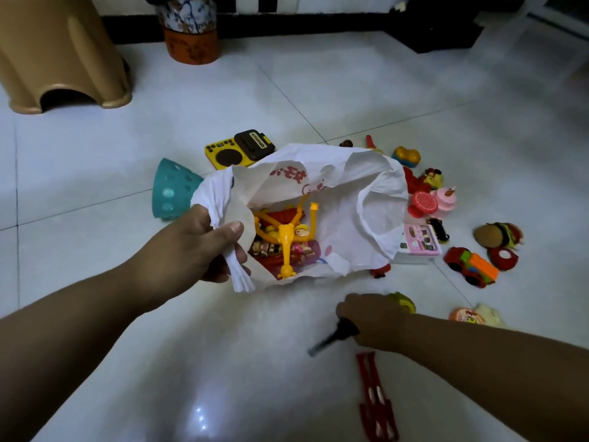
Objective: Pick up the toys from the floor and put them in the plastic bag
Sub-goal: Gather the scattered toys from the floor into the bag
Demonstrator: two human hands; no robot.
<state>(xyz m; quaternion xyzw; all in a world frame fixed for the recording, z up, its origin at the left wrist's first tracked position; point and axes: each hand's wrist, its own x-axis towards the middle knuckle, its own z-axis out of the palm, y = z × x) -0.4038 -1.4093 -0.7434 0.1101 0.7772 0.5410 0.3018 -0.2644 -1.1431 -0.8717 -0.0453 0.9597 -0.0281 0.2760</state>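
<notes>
A white plastic bag (360, 202) with red print lies open on the tiled floor. My left hand (204, 240) grips its near-left rim and holds the mouth open. Inside lie several toys, with a yellow slingshot-shaped toy (287, 237) on top. My right hand (373, 320) is low over the floor below the bag, closed around a black pointed toy (331, 341) that sticks out to the left, blurred. A yellow-green round toy (403, 303) shows just behind that hand. A red plastic toy (374, 400) lies on the floor beneath my right forearm.
Loose toys lie right of the bag: a red truck (470, 266), a burger (498, 236), a pink cake (444, 200), a pink box (420, 240). A yellow radio toy (239, 148) and teal basket (173, 189) sit behind-left. A tan stool (60, 52) stands far left.
</notes>
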